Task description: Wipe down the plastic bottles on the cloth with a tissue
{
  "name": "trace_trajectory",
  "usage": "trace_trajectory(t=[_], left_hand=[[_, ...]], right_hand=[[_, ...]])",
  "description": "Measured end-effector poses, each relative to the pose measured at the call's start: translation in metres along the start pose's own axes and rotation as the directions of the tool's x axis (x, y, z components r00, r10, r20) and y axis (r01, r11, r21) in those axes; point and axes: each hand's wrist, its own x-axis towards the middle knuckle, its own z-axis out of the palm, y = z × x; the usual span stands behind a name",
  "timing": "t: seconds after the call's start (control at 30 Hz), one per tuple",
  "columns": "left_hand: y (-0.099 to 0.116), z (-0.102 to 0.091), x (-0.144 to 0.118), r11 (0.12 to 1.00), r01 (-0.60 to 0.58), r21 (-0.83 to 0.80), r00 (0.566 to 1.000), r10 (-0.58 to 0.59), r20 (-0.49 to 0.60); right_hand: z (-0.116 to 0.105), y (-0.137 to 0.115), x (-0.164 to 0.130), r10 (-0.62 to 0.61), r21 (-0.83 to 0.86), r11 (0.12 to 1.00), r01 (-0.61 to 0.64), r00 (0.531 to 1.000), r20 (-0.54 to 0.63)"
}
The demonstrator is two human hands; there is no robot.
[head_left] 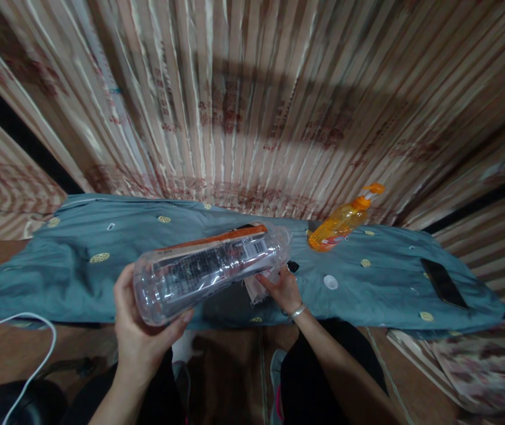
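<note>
Lying almost on its side in the air, a clear plastic bottle (210, 268) hung just above the near edge of the table (79, 277). Its wall was thin, smooth and glossy, ribbed near the base, and it looked empty; a wrapped label carried an orange band along the upper side and black and white print with a barcode. The long axis ran from near left to far right, rising slightly, with the broad round base toward the viewer and the narrower shoulder pointing right and away.

The left hand (139, 330) closed its grip around the base end, thumb on the left side and fingertips curled under the right of the base. The right hand (284, 289) reached to the neck end with fingers stretched against the bottle's shoulder; whether that grip was actually closed on the neck could not be told, as the bottle hid it. A silver bracelet (298, 311) circled that wrist.

Soft, creased teal cloth (389, 277) with small yellow oval motifs covered the table. On it, to the far right, an orange translucent pump bottle (343, 221) leaned. A small white round cap (331, 282) lay just right of the right hand, and a flat dark phone (443, 283) rested well apart at the right end.
</note>
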Motion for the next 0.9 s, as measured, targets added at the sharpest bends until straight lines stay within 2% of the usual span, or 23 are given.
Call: trace_trajectory(t=[0.27, 0.37, 0.53, 0.73, 0.9], left_hand=[[-0.022, -0.021, 0.021, 0.994, -0.108, 0.027, 0.988, 0.104, 0.111], [-0.019, -0.014, 0.017, 0.995, -0.103, 0.009, 0.99, 0.102, 0.097], [-0.004, 0.004, 0.003, 0.997, -0.06, -0.046, 0.998, 0.059, -0.022], [-0.015, -0.012, 0.016, 0.998, -0.066, 0.012, 0.995, 0.065, 0.082], [-0.021, -0.016, 0.019, 0.998, -0.068, -0.002, 0.995, 0.068, 0.077]], right_hand=[[-0.002, -0.007, 0.001, 0.079, -0.02, 0.997, -0.079, 0.997, 0.001], [-0.002, -0.011, 0.0, 0.091, -0.03, 0.995, -0.091, 0.996, -0.009], [0.0, -0.016, 0.0, 0.094, -0.045, 0.994, -0.096, 0.995, -0.038], [0.001, -0.008, -0.001, 0.044, -0.005, 0.999, -0.044, 0.999, -0.027], [0.003, -0.003, -0.001, 0.032, -0.026, 0.999, -0.032, 0.999, -0.029]])
